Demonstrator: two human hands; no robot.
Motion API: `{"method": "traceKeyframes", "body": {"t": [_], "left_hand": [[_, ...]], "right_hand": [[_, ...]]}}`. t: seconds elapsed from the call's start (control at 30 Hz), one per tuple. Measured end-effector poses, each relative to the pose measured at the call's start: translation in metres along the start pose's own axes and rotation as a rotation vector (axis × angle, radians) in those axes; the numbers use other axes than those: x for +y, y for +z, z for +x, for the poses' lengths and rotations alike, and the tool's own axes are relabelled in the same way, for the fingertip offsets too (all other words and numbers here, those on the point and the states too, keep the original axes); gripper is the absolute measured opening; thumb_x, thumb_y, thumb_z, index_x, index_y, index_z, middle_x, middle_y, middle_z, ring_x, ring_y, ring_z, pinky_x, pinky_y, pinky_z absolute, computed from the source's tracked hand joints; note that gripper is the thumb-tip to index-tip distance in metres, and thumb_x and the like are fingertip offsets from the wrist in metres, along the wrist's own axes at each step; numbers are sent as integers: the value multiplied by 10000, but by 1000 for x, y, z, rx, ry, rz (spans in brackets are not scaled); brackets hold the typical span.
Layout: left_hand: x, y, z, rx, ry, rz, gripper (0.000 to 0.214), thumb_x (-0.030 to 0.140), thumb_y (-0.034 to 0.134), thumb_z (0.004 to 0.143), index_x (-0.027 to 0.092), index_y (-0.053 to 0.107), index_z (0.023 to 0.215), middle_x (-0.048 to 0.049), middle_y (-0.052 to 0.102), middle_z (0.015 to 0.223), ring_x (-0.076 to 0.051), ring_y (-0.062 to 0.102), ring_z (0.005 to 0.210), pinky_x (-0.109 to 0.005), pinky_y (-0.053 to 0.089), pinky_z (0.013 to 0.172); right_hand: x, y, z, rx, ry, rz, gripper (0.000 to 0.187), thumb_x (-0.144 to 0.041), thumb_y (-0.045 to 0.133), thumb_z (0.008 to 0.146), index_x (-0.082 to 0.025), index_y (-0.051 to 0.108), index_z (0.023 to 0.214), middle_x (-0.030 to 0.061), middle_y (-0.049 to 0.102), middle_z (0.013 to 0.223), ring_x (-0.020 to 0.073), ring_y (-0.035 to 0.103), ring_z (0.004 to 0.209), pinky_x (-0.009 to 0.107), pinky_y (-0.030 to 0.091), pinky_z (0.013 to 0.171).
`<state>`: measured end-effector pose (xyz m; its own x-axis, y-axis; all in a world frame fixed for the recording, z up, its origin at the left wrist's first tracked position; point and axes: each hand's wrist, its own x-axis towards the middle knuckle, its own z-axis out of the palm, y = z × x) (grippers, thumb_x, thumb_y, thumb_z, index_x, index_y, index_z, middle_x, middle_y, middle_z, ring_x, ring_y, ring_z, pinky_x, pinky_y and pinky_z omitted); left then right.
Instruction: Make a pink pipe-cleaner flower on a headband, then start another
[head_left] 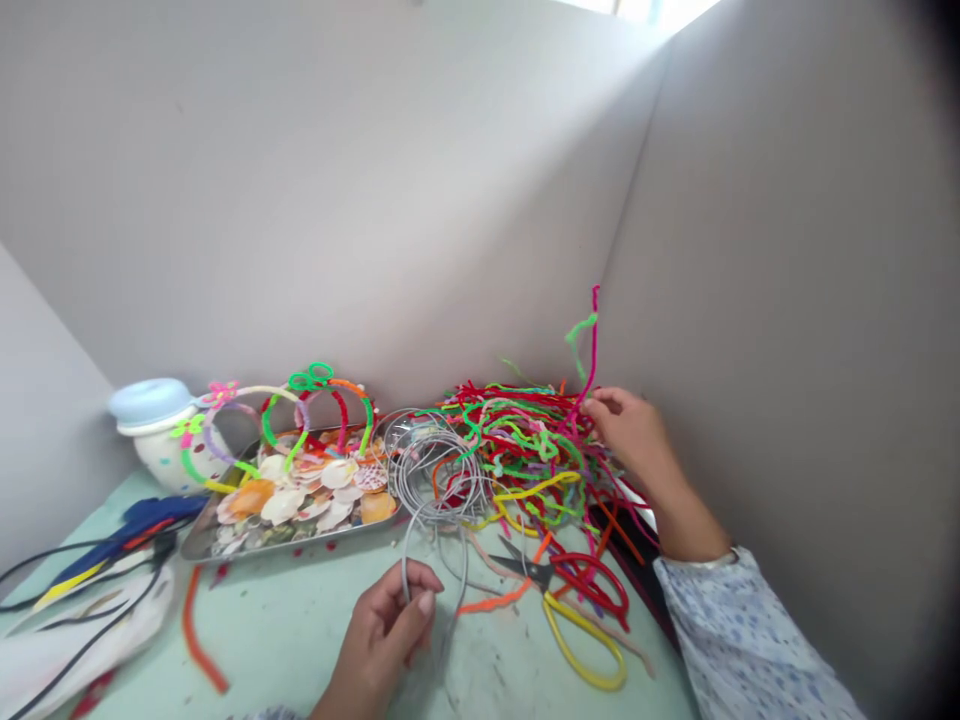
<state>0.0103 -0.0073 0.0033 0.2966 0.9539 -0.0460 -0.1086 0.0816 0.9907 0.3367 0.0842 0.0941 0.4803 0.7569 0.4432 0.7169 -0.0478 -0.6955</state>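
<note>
My left hand [386, 625] is low in the middle, fingers pinched on a thin grey headband hoop [435, 540] that arches up from the table. My right hand [634, 435] reaches into a tangled heap of coloured pipe cleaners [517, 440] in the corner. Its fingers pinch a magenta pipe cleaner [592, 340] that sticks up against the wall beside a green one. A bundle of grey hoops [427, 460] lies left of the heap.
A metal tray [206, 535] holds seashells and decorated headbands [315, 400]. Scissors with red and yellow handles [570, 590] lie near the right forearm. A white pot with a blue lid [154, 420], a blue glue gun [142, 520] and an orange pipe cleaner [196, 630] are at the left. Grey walls close the corner.
</note>
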Motion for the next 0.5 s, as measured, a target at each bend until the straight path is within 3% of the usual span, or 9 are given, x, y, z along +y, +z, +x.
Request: {"method": "traceKeyframes", "body": {"t": [0.1, 0.27, 0.37, 0.5], "left_hand": [[1, 0, 0, -8, -8, -53, 322, 466, 597, 798, 159, 575, 891, 57, 432, 521, -60, 312, 445, -176, 221, 437], [2, -3, 2, -23, -38, -158, 268, 404, 538, 835, 147, 589, 893, 6, 553, 564, -68, 367, 439, -182, 244, 435], [1, -3, 4, -28, -14, -224, 275, 404, 513, 843, 143, 592, 879, 1, 558, 555, -73, 374, 428, -180, 265, 421], [0, -3, 4, -46, -25, -252, 275, 404, 499, 855, 145, 592, 855, 8, 547, 525, -72, 375, 408, -166, 287, 397]], "right_hand": [[0, -7, -2, -7, -32, -166, 170, -291, 598, 742, -194, 716, 817, 80, 700, 732, 229, 630, 701, 298, 404, 624], [-1, -23, 0, -91, -14, -328, 189, -223, 574, 744, -186, 738, 830, 124, 716, 763, 276, 646, 760, 317, 391, 635], [-1, -31, 3, -152, 8, -303, 182, -216, 561, 748, -173, 736, 775, 107, 707, 705, 257, 639, 696, 302, 391, 590], [-7, -28, -2, -233, 7, -141, 254, -313, 499, 825, -190, 706, 903, 45, 697, 699, 158, 577, 523, 250, 395, 494]]}}
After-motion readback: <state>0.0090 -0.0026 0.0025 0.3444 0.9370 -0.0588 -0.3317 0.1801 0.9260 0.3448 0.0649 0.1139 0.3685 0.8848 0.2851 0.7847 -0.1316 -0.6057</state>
